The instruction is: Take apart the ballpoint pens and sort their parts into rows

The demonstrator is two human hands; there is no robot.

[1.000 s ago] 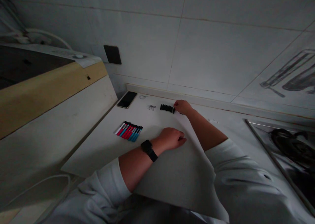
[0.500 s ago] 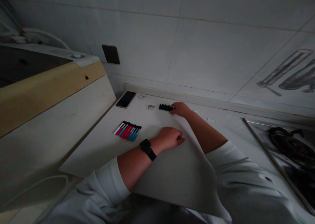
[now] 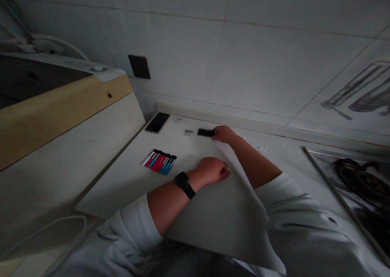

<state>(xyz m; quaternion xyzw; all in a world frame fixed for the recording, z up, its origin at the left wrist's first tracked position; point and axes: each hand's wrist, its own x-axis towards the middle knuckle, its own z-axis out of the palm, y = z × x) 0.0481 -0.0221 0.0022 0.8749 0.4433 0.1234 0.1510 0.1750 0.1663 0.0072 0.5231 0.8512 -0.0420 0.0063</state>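
My right hand [image 3: 224, 134] reaches to the far side of the white board [image 3: 195, 216], its curled fingers touching the right end of a row of small black caps [image 3: 206, 133]. My left hand [image 3: 212, 170], with a black watch on the wrist, rests on the board in a loose fist; nothing shows in it. To its left lies a neat row of red, blue and white pens [image 3: 159, 161]. A small cluster of metal springs [image 3: 188, 132] sits just left of the black caps.
A dark phone [image 3: 157, 122] lies at the board's far left corner, a small ring [image 3: 176, 119] beside it. A wood-edged cabinet [image 3: 61, 118] stands on the left, a tiled wall behind. A stove with a black burner [image 3: 359, 183] is at right.
My right hand has slid slightly left along the row of black caps. My left hand has stayed in place.
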